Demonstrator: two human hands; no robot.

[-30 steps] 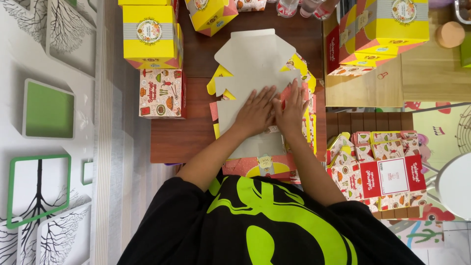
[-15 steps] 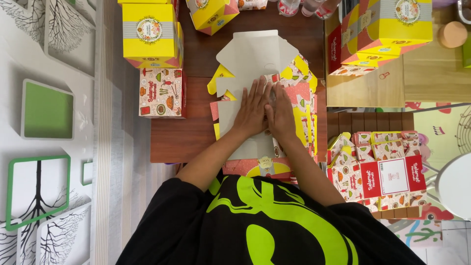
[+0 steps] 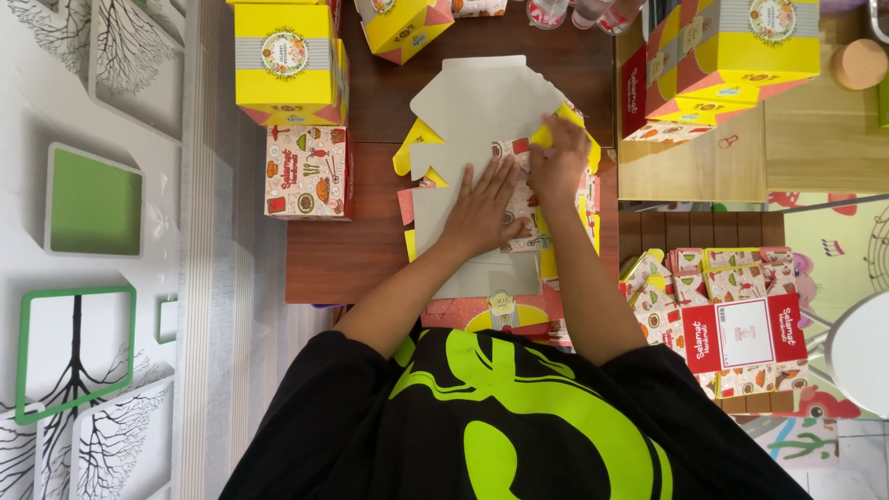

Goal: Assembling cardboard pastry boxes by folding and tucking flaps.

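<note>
Fingers of left hand (image 3: 483, 211) (spread flat) press cardboard box blank (image 3: 482, 111).

Bright, even indoor light over our table (image 3: 343, 250), with the view sharp nearly everywhere.

We see soft, short shadows just left of the table on the grey floor, and a faint one beside the small box (image 3: 308, 172) on it. The grey card (image 3: 482, 111) at the table's middle reflects evenly, without glare. Our right hand (image 3: 558, 167) looks slightly smeared; our left hand (image 3: 482, 208) is crisp. Lines bend gently toward the picture's edges, far from the table.
</note>
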